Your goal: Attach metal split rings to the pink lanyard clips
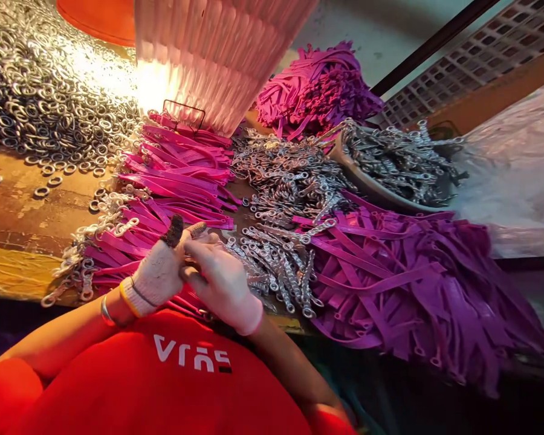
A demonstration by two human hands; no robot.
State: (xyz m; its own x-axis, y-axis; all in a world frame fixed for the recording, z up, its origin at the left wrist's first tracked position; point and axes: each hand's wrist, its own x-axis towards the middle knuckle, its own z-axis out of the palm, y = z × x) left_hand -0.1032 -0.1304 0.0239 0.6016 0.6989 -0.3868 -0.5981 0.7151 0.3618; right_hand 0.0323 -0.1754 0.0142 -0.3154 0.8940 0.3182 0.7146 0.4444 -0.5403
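My left hand (156,272), in a pale knit glove with blackened fingertips, is closed and meets my right hand (224,278) above the table's front edge. My right hand, in a whitish glove, has its fingers curled in against the left. Whatever lies between the fingers is hidden. Beneath and behind both hands are bright pink straps (176,163) in a row, with metal links (86,278) at their left ends. Just right of my right hand, loose twisted metal links (281,266) lie in a heap. Further right, a pile of purple straps (390,272) hangs over the table edge.
A large heap of metal rings (49,103) covers the back left of the wooden table (22,211). A bowl (353,169) full of metal links stands at the right. Behind are a ribbed translucent panel (217,54), another purple strap bundle (317,90) and a plastic bag (521,169).
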